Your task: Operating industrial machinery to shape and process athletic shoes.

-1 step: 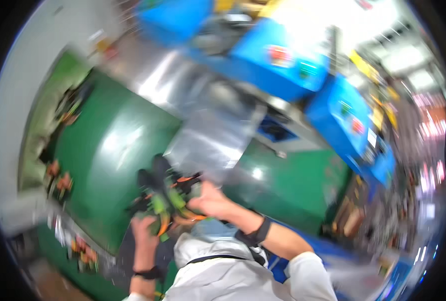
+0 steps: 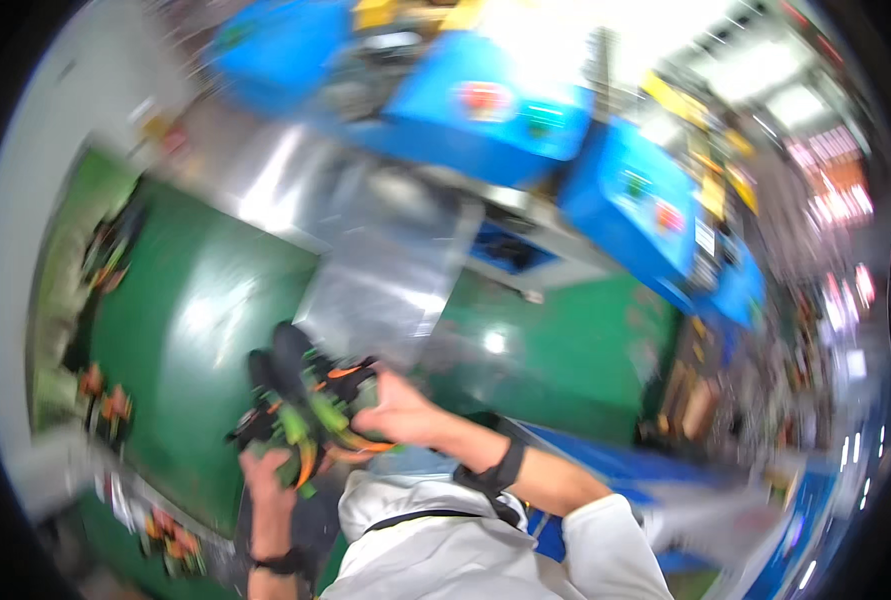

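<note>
Both of my hands hold one bundle of black pieces with green and orange parts, blurred and close to my chest. My left hand grips it from below, with a dark band on the wrist. Closed on the bundle's right side is my right hand, whose wrist also wears a dark band. The bundle hangs over the near edge of a green table. I wear a white top.
A shiny metal sheet slopes down toward the table from blue machines behind. More black, green and orange pieces lie at the table's left edge and near corner. Another blue machine stands at right.
</note>
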